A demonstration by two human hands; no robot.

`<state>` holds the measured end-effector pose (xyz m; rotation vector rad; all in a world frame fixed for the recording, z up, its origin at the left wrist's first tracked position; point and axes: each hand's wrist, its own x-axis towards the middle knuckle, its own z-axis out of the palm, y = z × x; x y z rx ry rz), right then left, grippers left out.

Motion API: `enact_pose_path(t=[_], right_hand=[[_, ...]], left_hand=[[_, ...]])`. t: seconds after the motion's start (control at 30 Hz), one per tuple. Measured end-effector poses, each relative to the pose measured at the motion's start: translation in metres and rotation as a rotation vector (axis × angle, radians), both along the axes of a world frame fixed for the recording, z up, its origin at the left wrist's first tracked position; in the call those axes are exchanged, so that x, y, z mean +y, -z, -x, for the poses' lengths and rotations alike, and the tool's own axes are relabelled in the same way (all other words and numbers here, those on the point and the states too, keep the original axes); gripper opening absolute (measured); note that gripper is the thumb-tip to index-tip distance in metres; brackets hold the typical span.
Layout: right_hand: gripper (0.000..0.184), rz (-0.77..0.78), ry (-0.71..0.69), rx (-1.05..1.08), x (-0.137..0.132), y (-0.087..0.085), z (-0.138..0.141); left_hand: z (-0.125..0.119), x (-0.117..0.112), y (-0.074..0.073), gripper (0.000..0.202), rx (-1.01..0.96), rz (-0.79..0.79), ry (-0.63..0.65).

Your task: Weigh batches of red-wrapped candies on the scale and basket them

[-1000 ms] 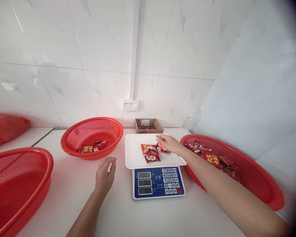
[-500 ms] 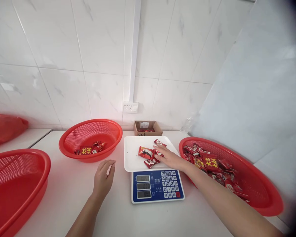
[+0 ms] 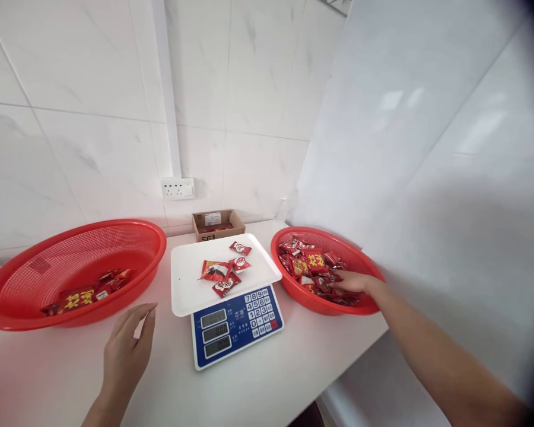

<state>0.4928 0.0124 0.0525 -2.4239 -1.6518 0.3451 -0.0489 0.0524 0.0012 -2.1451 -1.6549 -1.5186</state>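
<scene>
My right hand [image 3: 353, 282] reaches into the right red basket [image 3: 374, 270], fingers stretched out among small red snack packets [image 3: 314, 260]. Its fingertips are partly hidden there. My left hand [image 3: 128, 346] hovers low over the table, left of the digital scale [image 3: 239, 326]. Nothing is held in it; the fingers are loosely curved, with a gap inside the thumb. Several packets [image 3: 216, 271] lie on the scale's white tray [image 3: 187, 293], one of them larger with a dark picture. The scale's upper display [image 3: 213, 318] is too dim to read surely.
Another red basket [image 3: 31, 270] with several packets stands on the left. Behind the scale sits an open cardboard box [image 3: 238, 224] with red contents. A socket [image 3: 178, 188] is on the tiled wall. The table's front edge [image 3: 338, 379] runs diagonally at lower right.
My right hand has left the packets on the scale tray and moved right into the basket. The view has turned right. My left hand remains beside the scale.
</scene>
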Motion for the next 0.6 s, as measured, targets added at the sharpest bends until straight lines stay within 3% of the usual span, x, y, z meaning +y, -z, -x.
enact_pose_path(t=[0.13, 0.27, 0.37, 0.6], right_hand=[[0.048, 0.072, 0.009, 0.052, -0.006, 0.006, 0.000], [0.019, 0.086, 0.027, 0.077, -0.001, 0.004, -0.004], [0.014, 0.081, 0.036, 0.067, 0.002, 0.001, -0.005], [0.039, 0.102, -0.110, 0.009, 0.010, 0.009, 0.024]], left_hand=[[0.001, 0.000, 0.003, 0.026, 0.019, 0.052, -0.017], [0.003, 0.001, 0.003, 0.024, 0.005, 0.079, -0.047], [0.004, 0.001, 0.002, 0.024, 0.004, 0.098, -0.047], [0.005, 0.002, 0.002, 0.022, 0.008, 0.097, -0.024]])
